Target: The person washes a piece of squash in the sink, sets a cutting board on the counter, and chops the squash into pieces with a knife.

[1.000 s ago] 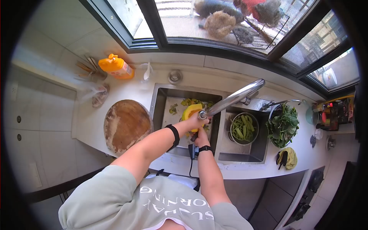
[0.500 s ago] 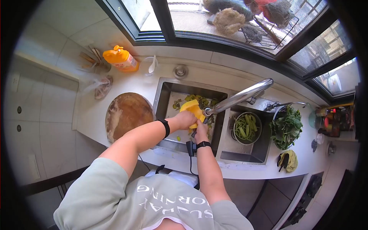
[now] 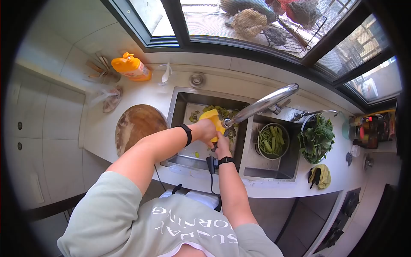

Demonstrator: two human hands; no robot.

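Observation:
Over the left basin of the sink (image 3: 179,115), my left hand (image 3: 206,129) is closed around a peeled yellow-orange piece of pumpkin (image 3: 212,114). My right hand (image 3: 222,144) is closed just below it, against the pumpkin's near side. A dark handle (image 3: 214,147) shows between its fingers; the working end is hidden, so the kind of tool cannot be made out. Green and yellow peelings (image 3: 195,116) lie on the basin floor under the pumpkin. The chrome faucet (image 3: 267,103) arches over the sink, its spout end right beside the pumpkin.
A round wooden chopping board (image 3: 139,128) lies left of the sink. Behind it stands an orange bottle (image 3: 132,67). In the right basin, a pot (image 3: 286,150) holds cut green vegetables. Leafy greens (image 3: 317,139) and a yellow-and-black cloth (image 3: 321,176) lie to the right.
My left hand has shifted slightly down and toward my right hand on the pumpkin, and the pumpkin's tilt has changed a little. The whole view has shifted slightly.

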